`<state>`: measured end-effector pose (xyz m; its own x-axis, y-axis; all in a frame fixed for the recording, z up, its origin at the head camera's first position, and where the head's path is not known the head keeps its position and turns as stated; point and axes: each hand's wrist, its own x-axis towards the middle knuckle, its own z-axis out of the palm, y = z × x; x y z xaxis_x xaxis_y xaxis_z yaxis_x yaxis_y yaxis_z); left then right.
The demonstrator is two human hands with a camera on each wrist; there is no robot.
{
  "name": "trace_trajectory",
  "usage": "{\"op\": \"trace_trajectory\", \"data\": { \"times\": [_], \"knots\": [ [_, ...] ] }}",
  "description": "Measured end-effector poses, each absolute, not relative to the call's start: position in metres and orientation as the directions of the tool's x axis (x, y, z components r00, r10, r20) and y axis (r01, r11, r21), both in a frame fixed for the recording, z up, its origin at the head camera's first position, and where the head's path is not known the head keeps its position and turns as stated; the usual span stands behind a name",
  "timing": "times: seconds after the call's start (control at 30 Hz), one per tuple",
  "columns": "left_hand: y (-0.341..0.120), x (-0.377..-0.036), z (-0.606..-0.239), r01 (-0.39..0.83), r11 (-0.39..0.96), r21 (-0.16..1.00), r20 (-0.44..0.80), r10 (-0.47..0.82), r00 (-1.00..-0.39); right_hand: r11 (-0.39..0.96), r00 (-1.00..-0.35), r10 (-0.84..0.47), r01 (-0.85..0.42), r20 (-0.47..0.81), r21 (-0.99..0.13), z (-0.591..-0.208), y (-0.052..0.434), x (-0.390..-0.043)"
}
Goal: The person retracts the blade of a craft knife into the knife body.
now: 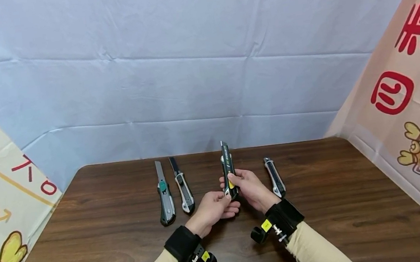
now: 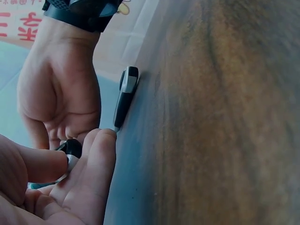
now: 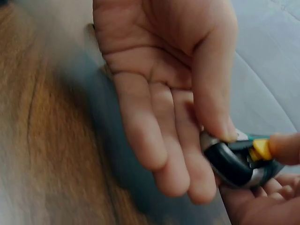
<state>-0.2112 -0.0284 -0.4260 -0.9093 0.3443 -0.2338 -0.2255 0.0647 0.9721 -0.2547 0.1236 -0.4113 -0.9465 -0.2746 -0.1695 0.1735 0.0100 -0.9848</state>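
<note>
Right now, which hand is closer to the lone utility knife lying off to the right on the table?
Right. The right hand sits just beside that knife, apart from it; the left hand is farther left, past the held knife.

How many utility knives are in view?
4: two lie left of the hands, one is held in both hands, one lies right.
</note>
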Motion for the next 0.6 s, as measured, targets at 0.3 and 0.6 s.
{"op": "trace_trajectory", "data": {
  "times": [0.3,0.6],
  "knots": [
    [-0.0282,-0.2104,-0.4230,-0.216,0.070,0.974,-0.227,0.350,-0.909,0.005,-0.964,-0.206,0.169,-0.166,-0.986,-0.4106,0.1209,-0.2559],
    [-0.0282,-0.2114,-0.4236,-0.226,0.079,0.971,-0.239,0.340,-0.910,0.009,-0.972,-0.171,0.163,-0.162,-0.987,-0.4111,0.1166,-0.2558]
  ]
}}
